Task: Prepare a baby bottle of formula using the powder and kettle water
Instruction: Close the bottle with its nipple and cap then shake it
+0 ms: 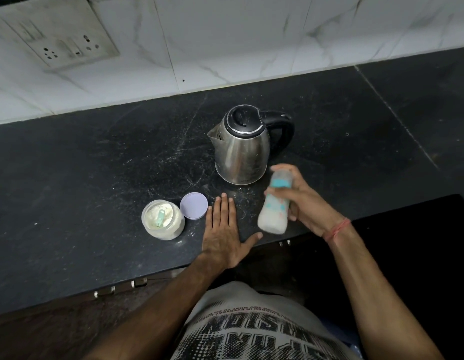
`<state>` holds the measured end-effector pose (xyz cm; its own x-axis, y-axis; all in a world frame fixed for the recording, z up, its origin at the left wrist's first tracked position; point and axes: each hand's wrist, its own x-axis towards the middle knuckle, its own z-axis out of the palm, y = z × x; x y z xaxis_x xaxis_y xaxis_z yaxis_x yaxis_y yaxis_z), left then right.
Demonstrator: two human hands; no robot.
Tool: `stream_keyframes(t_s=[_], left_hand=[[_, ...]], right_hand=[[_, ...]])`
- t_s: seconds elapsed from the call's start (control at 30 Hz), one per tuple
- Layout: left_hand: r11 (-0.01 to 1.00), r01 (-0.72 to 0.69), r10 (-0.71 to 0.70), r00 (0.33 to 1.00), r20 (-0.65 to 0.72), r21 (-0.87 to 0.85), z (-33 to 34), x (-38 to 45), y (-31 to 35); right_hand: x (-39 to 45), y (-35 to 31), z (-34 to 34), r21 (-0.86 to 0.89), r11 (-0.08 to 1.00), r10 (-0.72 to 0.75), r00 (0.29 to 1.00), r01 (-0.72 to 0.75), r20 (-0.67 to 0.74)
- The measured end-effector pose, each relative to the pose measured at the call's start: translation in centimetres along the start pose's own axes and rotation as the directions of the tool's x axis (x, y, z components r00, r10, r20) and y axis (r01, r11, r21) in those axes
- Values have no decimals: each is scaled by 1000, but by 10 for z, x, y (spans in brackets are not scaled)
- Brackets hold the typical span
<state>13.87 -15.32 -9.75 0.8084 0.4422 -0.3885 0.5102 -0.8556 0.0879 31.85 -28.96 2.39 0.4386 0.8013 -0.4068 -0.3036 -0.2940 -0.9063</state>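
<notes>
counter (95, 157): black stone, white marble-look tiles behind.
left hand (221, 229): flat on counter, fingers spread, empty; likely bracing.
right hand (307, 201): grip clamped on baby bottle (273, 203), capped, milky, blurred; likely shaking to mix.
formula jar (163, 219): open, scoop inside, purple lid (193, 205) beside.
kettle (242, 146): farthest, lid closed.

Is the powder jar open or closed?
Open. The powder jar shows powder and a scoop inside, and its purple lid lies beside it on the counter.
</notes>
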Motion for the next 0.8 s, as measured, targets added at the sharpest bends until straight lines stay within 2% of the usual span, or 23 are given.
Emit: stream_keyframes(t_s=[0.03, 0.13, 0.23, 0.33, 0.43, 0.53, 0.57, 0.67, 0.77, 0.8], left_hand=[[1000, 3, -3, 1000, -2, 3, -1, 0, 0], [1000, -12, 12, 1000, 16, 16, 0, -2, 0], [1000, 11, -11, 1000, -11, 12, 0, 0, 0], [1000, -9, 9, 1000, 2, 10, 1, -2, 0], [1000, 7, -7, 1000, -15, 5, 3, 1, 0], [1000, -8, 8, 1000, -7, 16, 3, 0, 0], [1000, -6, 6, 1000, -11, 13, 4, -1, 0], [1000, 10, -10, 1000, -27, 6, 4, 1, 0], [1000, 2, -2, 999, -39, 6, 5, -1, -1], [1000, 1, -1, 999, -37, 5, 5, -1, 0]], right_hand=[[0, -2, -2, 12, 1000, 11, 1000, -11, -17], [-1, -2, 0, -112, 993, 54, 989, -38, 138], [2, -4, -4, -36, 999, 33, 999, -33, -5], [3, -3, -1, -92, 995, 59, 989, -47, 137], [6, -6, -3, -9, 998, 56, 998, -56, 0], [2, -10, -5, -177, 975, 179, 949, -136, 259], [1, -8, -5, -167, 976, 180, 946, -138, 270], [3, -13, -7, -84, 987, 145, 987, -139, 76], [1, -10, -10, -183, 971, 196, 951, -154, 240], [1, -9, -11, -160, 978, 171, 958, -136, 232]])
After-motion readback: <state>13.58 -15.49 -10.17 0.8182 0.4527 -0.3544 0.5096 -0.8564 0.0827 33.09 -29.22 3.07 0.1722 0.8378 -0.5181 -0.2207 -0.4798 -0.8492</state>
